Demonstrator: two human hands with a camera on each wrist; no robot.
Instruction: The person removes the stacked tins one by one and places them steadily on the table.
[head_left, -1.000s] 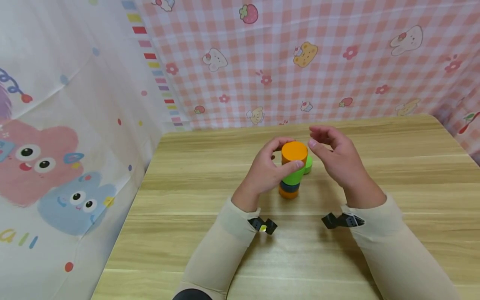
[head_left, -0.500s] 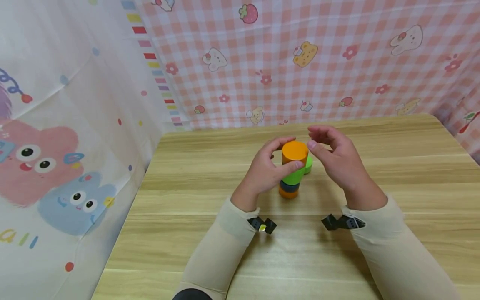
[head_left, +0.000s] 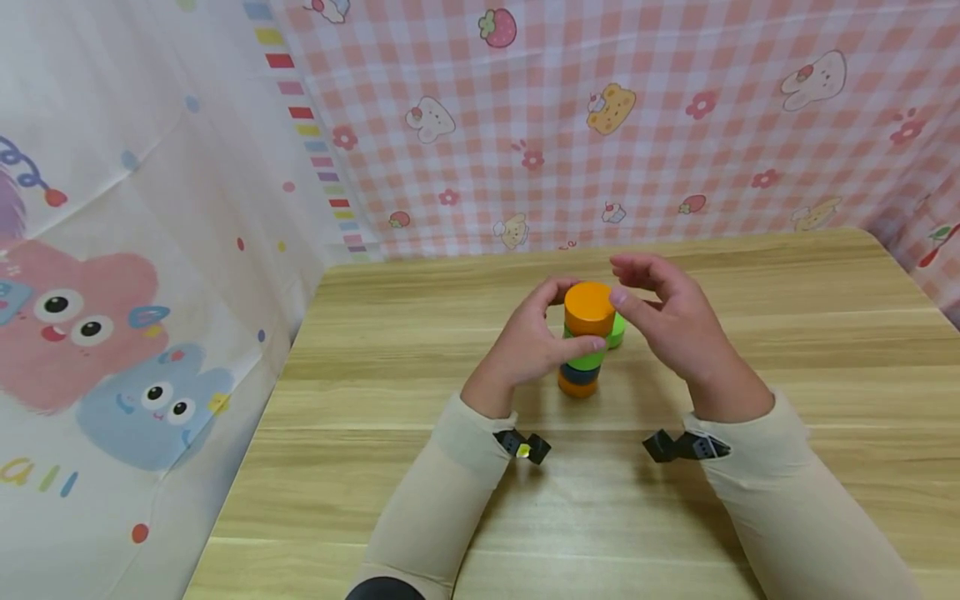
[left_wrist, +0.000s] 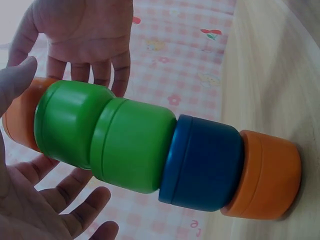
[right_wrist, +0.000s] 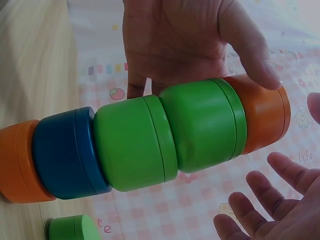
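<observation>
A tower of small round jar-shaped pieces, each with a seam near the top, stands on the table. From the base up come an orange piece [left_wrist: 270, 175], a dark blue one [left_wrist: 205, 162], a lighter green one [left_wrist: 135, 145], another green one [left_wrist: 75, 120] and an orange one [head_left: 588, 304]. My left hand [head_left: 525, 342] is loosely around the upper tower, its thumb across the front and its fingers spread. On the other side my right hand [head_left: 678, 333] holds nothing; its thumb tip overlaps the top piece's edge in the head view.
One more green piece [head_left: 617, 332] rests on the wooden table [head_left: 420, 350] just behind the tower. A pink checked cloth [head_left: 555, 133] hangs along the table's far edge, with a white patterned cloth [head_left: 172, 283] at the left.
My left thumb has slid down from the top orange piece to the green in the head view. My right hand has shifted slightly left. The tower stays upright.
</observation>
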